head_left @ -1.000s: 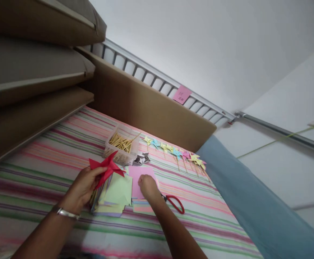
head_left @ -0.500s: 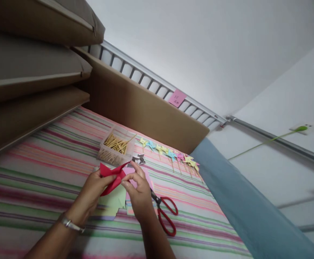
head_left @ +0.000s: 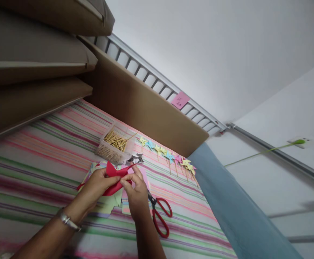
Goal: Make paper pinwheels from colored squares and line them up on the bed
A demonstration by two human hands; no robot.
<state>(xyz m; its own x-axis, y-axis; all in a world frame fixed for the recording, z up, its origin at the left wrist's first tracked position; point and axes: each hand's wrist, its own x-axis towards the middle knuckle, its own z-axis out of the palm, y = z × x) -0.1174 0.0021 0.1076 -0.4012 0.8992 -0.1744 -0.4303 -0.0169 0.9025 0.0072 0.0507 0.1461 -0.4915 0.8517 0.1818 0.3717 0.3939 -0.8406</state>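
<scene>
Both of my hands grip a folded red paper pinwheel [head_left: 114,176] just above the striped cloth. My left hand [head_left: 96,187], with a metal bangle at the wrist, pinches its left side. My right hand [head_left: 135,192] pinches the middle of the paper with fingertips together. Beneath them lies a stack of coloured paper squares [head_left: 111,203]. Red-handled scissors [head_left: 159,215] lie right beside my right wrist.
A clear tub of wooden sticks [head_left: 115,145] stands behind the hands, with small black clips [head_left: 135,158] next to it. A row of finished small pinwheels [head_left: 170,157] runs along a brown cardboard board [head_left: 146,108]. Brown cushions [head_left: 33,64] are stacked at the left; a blue cloth [head_left: 227,201] lies on the right.
My right hand left the pink paper sheet and came up to the red pinwheel, joining the left hand on it. The view shifted slightly.
</scene>
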